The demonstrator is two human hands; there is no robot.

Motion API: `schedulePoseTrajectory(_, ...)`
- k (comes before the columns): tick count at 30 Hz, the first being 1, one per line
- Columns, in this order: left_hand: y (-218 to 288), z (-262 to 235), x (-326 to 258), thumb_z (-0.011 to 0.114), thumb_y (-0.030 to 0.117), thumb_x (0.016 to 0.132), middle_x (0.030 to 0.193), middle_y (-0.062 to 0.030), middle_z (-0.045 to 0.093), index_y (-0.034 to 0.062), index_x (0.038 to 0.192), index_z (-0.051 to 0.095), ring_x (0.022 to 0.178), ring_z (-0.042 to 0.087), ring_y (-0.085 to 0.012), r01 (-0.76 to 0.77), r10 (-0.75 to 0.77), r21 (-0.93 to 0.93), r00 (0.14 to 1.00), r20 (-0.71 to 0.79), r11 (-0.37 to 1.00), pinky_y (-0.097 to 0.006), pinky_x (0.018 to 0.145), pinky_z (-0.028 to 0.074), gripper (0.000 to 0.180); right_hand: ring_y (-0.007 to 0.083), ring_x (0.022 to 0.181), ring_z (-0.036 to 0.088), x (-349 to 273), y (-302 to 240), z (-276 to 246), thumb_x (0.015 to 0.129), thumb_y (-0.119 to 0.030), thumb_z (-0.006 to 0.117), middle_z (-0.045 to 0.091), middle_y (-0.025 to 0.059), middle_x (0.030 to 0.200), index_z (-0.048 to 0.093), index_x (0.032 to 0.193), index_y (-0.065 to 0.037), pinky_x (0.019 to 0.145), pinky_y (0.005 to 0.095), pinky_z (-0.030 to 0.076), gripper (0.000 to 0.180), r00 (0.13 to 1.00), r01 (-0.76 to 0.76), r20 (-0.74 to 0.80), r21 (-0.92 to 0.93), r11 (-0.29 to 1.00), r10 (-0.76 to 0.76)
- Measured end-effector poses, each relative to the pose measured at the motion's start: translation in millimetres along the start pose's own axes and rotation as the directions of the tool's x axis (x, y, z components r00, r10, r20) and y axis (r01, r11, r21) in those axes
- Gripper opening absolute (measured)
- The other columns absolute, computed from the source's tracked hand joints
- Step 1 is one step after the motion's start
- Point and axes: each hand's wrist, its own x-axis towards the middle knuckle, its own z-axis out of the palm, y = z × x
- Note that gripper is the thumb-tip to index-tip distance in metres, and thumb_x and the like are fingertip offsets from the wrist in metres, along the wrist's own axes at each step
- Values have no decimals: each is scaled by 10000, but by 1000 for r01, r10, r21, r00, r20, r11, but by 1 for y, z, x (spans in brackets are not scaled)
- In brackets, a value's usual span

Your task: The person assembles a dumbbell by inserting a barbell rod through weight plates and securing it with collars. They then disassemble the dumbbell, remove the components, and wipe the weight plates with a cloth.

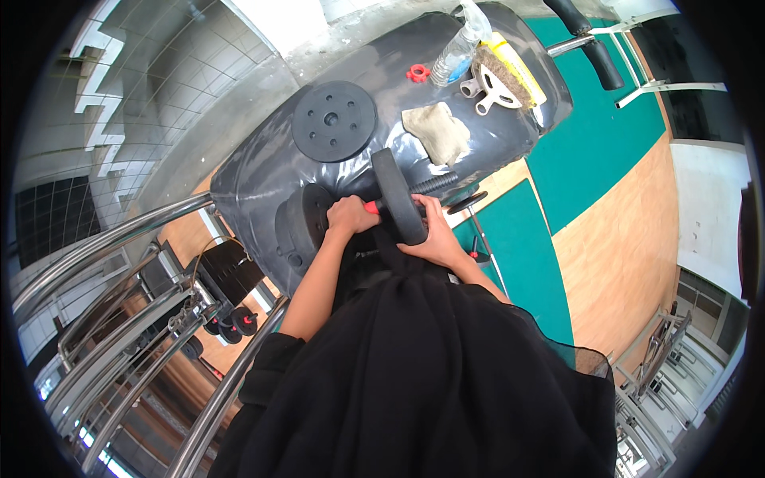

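My left hand (pixel 351 215) grips the red handle of a dumbbell bar (pixel 434 185) lying on a dark grey table (pixel 263 159). My right hand (pixel 434 235) holds a black round weight plate (pixel 397 195) that sits upright on the bar. Another black plate (pixel 307 227) is on the bar's left end, partly hidden by my left hand. A loose black plate (pixel 333 121) lies flat on the table behind my hands. A red collar clip (pixel 417 74) rests farther back.
On the table's far end lie a beige cloth (pixel 437 131), a plastic bottle (pixel 458 52), a brush (pixel 502 76) and a white handle piece (pixel 488 95). Steel rails (pixel 119 239) run at left, with small dumbbells (pixel 231 327) below. Green and wooden floor (pixel 606 223) at right.
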Motion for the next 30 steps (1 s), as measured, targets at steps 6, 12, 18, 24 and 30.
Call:
schedulePoseTrajectory(6, 1, 1, -3, 670, 399, 574, 972, -164, 663, 54, 926, 692, 943, 630, -315, -7, 7, 15, 1000, -4, 1000, -378, 815, 491, 493, 363, 1253, 350, -3, 48, 16, 569, -201, 778, 363, 228, 1302, 239, 1352, -66, 1031, 402, 310, 960, 998, -3, 62, 224, 975, -11)
schedulePoseTrajectory(12, -2, 3, -3, 677, 391, 565, 975, -155, 665, 72, 930, 696, 950, 628, -311, -10, 10, 16, 1000, 14, 1000, -374, 823, 487, 485, 347, 1263, 350, -9, 48, 23, 575, -183, 776, 355, 191, 1337, 234, 1367, -67, 1044, 387, 290, 967, 997, 73, -42, 129, 989, -69)
schedulePoseTrajectory(18, 1, 3, -8, 677, 392, 566, 978, -151, 664, 73, 939, 695, 952, 627, -307, -16, 16, 26, 1000, 10, 1000, -376, 827, 485, 490, 348, 1270, 345, -30, 59, 27, 652, -336, 712, 322, 164, 1392, 163, 1422, -89, 1096, 399, 175, 978, 997, -43, -25, 566, 823, 69)
schedulePoseTrajectory(24, 6, 3, -11, 682, 400, 563, 966, -154, 667, 86, 942, 699, 953, 627, -304, -9, 9, 25, 1000, 11, 1000, -375, 826, 482, 493, 282, 1157, 486, -5, 86, 31, 766, -576, 571, 472, 126, 1301, 359, 1338, -51, 1006, 389, 356, 804, 683, -496, 584, 812, -308, 438)
schedulePoseTrajectory(30, 2, 4, -10, 687, 403, 561, 925, -144, 676, 99, 897, 710, 922, 635, -306, -16, 16, 25, 1000, -17, 1000, -380, 809, 482, 453, 173, 759, 637, 14, 61, 58, 819, -510, 585, 663, 50, 911, 629, 999, -93, 671, 307, 534, 456, 767, -379, 466, 884, -276, 441)
